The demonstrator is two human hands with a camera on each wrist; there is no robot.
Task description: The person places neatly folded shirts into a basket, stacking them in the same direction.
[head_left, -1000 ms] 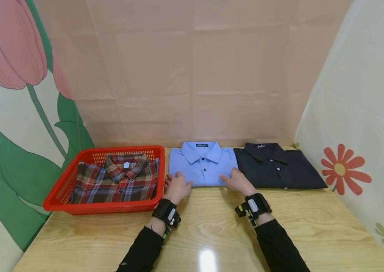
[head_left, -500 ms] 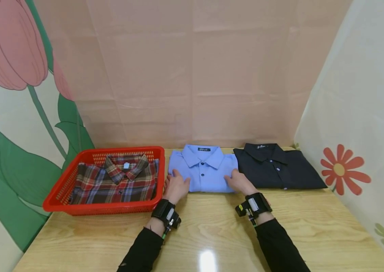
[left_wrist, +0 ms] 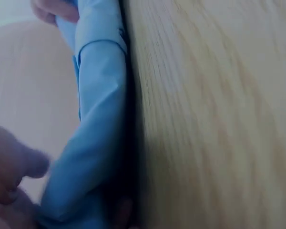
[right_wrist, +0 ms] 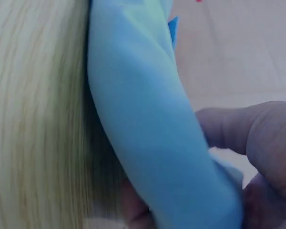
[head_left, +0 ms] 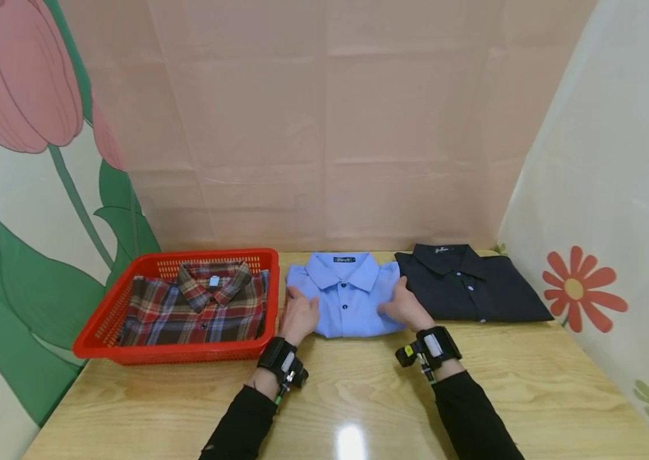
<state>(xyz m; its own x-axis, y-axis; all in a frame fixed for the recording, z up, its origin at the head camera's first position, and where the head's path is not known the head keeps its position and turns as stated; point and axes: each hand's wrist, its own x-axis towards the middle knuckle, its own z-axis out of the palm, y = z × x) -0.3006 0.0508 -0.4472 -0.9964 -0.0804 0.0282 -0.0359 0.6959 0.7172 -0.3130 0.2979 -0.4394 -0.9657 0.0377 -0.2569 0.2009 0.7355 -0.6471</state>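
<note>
A folded light-blue collared shirt (head_left: 344, 300) lies between my two hands in the head view, its collar pointing away from me. My left hand (head_left: 299, 314) grips its left side; in the left wrist view the thumb is over the blue cloth (left_wrist: 93, 114) and a fingertip shows dimly beneath it. On the opposite side my right hand (head_left: 407, 308) holds the shirt, its thumb (right_wrist: 224, 129) above the cloth and a finger (right_wrist: 136, 205) underneath in the right wrist view. The near edge bulges, with dark shadow between it and the table.
To the left stands a red plastic basket (head_left: 186, 351) holding a folded plaid shirt (head_left: 200, 310). A folded black shirt (head_left: 474, 291) lies close by my right hand. The wooden table (head_left: 353, 390) meets a pinkish-brown backdrop (head_left: 324, 128) behind the shirts.
The blue shirt has slid toward me and its near edge now bulges. My hands have closed in on its sides, from loosely touching to gripping. The basket and black shirt stay put.
</note>
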